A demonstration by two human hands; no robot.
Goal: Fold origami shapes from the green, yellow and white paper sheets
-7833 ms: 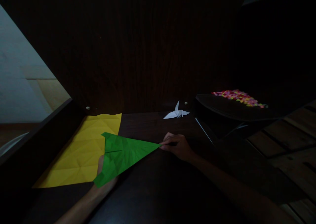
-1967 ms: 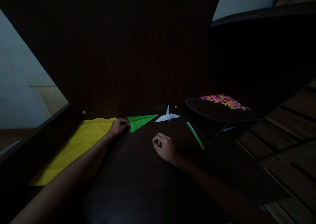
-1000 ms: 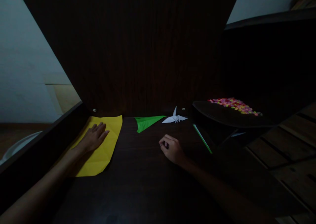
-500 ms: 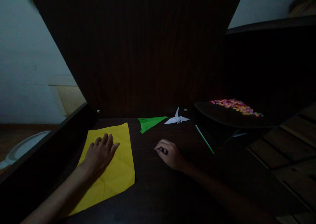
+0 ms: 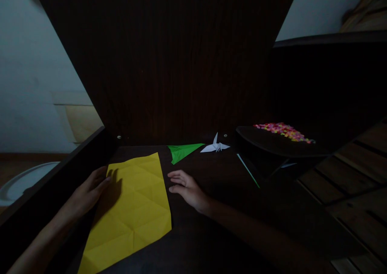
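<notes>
Both hands open: left hand (image 5: 89, 191) touches the unmarked yellow sheet (image 5: 133, 209)'s left edge, right hand (image 5: 187, 188) just beside its right edge.

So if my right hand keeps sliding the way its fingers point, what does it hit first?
Most likely the right edge of the yellow paper; your right hand points left at it, nothing visible between them.

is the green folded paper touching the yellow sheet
Apart. The head view shows a strip of dark table between the green folded paper and the top right corner of the yellow sheet.
</notes>
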